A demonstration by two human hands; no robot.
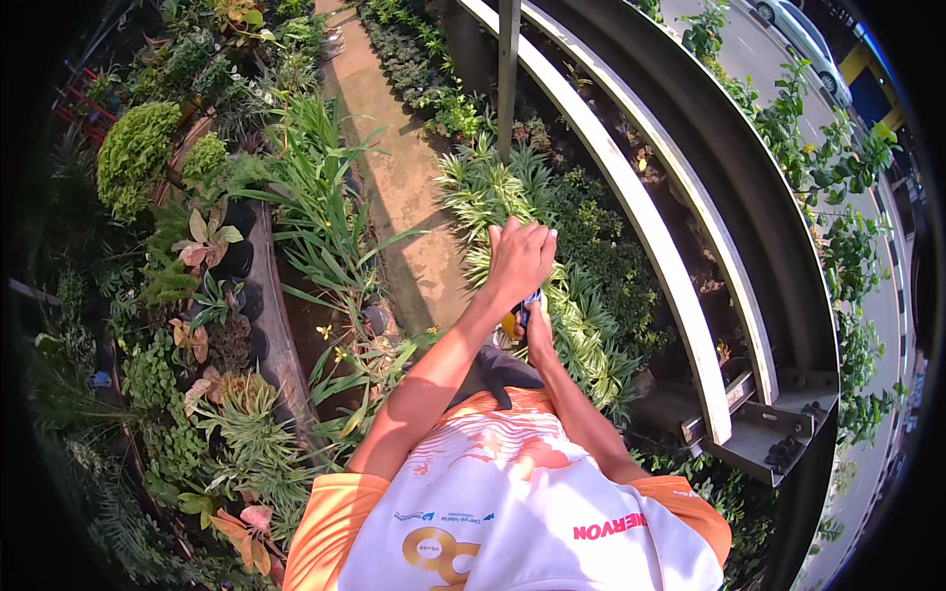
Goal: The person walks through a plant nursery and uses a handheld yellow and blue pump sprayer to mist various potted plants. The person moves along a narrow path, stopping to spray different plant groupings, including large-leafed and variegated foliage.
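Observation:
In front of my waist, my left hand (519,261) is raised over the variegated, strap-leaved plants (596,340), back of the hand up and fingers curled in. Whatever the fingers hold, if anything, is hidden beneath them. Just below and nearer to me, my right hand (538,327) is closed around a small dark blue object (530,303), partly covered by both hands, so its kind does not show. A yellow bit (508,326) is visible beside it. The striped green-and-cream leaves spread around and beyond both hands.
A paved path (394,177) runs ahead on the left, edged by long-bladed plants (320,197). Potted plants (222,315) crowd the far left. To the right, long pale rails (650,217) curve past a metal bracket (774,433) and a post (507,79). Beyond lies a road with a car (803,44).

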